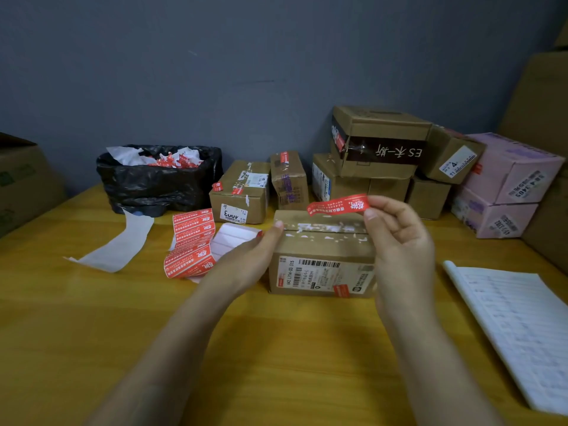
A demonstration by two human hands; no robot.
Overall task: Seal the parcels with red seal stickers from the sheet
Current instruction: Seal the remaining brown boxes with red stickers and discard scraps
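A small brown cardboard parcel (321, 265) with a barcode label stands on the wooden table (92, 318) in front of me. My left hand (246, 256) touches its upper left edge with straight fingers. My right hand (399, 241) pinches one end of a long red seal sticker (336, 205), held in the air just above the parcel's top. The folded sticker sheet (192, 241), part red stickers and part bare white backing, lies left of the parcel.
A bin lined with a black bag (159, 179) holds crumpled backing at the back left. Several brown parcels (375, 155) and pink boxes (507, 186) are stacked at the back and right. A white backing strip (116, 244) lies left, a notebook (516, 327) right.
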